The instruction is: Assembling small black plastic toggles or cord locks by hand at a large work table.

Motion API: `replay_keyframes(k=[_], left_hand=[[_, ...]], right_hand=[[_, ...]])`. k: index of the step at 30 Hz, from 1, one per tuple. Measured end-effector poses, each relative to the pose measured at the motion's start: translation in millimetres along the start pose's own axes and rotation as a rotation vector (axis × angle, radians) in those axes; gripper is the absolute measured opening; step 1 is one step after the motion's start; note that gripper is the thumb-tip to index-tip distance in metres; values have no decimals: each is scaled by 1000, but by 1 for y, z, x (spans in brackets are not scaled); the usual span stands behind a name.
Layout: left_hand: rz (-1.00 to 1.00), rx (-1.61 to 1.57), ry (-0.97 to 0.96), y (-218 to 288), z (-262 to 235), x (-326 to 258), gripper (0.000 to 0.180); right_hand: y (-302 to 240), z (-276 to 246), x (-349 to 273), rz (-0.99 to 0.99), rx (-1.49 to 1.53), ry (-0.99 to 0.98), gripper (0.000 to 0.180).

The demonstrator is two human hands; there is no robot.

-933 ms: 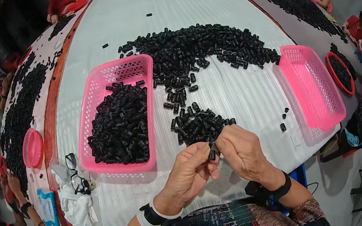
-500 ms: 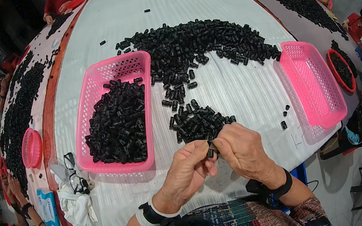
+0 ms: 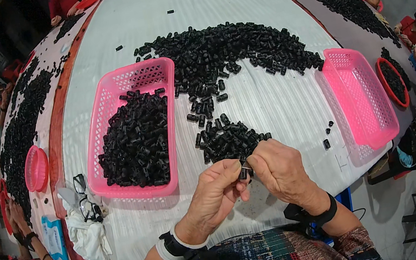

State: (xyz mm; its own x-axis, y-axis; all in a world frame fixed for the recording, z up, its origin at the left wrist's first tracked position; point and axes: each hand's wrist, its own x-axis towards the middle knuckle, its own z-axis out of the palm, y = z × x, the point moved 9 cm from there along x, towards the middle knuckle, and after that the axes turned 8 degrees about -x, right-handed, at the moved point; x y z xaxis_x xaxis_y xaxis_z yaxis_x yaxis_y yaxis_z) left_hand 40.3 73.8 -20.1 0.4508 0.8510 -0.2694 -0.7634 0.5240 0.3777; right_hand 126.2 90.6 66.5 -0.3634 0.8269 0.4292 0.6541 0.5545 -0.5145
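Note:
My left hand [image 3: 217, 190] and my right hand [image 3: 280, 169] meet at the near edge of the white table [image 3: 246, 0], fingertips pinched together on one small black plastic part [image 3: 245, 171]. Just beyond my fingers lies a small heap of the same black parts [image 3: 226, 139]. A long band of black parts [image 3: 227, 51] stretches across the table's middle. To my left stands a pink basket [image 3: 104, 106] largely filled with black parts [image 3: 137, 141].
An empty pink basket [image 3: 360, 94] sits at the right. Folded glasses [image 3: 85, 199] and a white cloth [image 3: 86, 235] lie at the near left. A round pink lid [image 3: 35, 168] and further black heaps line the left side. Other people sit around the table's rim.
Both hands stay pinched together on the small part; the view has shifted slightly. Nothing else on the table has moved.

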Motion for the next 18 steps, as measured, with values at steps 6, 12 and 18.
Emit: replay_keyframes(k=[6, 12, 18], left_hand=[[3, 15, 15, 0, -2, 1, 15], [-4, 73, 87, -2, -7, 2, 15], [-31, 31, 38, -2, -1, 1, 15]], right_hand=[[0, -2, 0, -10, -63, 41, 17], [0, 7, -7, -22, -9, -4, 16], [7, 1, -4, 50, 116, 32, 18]])
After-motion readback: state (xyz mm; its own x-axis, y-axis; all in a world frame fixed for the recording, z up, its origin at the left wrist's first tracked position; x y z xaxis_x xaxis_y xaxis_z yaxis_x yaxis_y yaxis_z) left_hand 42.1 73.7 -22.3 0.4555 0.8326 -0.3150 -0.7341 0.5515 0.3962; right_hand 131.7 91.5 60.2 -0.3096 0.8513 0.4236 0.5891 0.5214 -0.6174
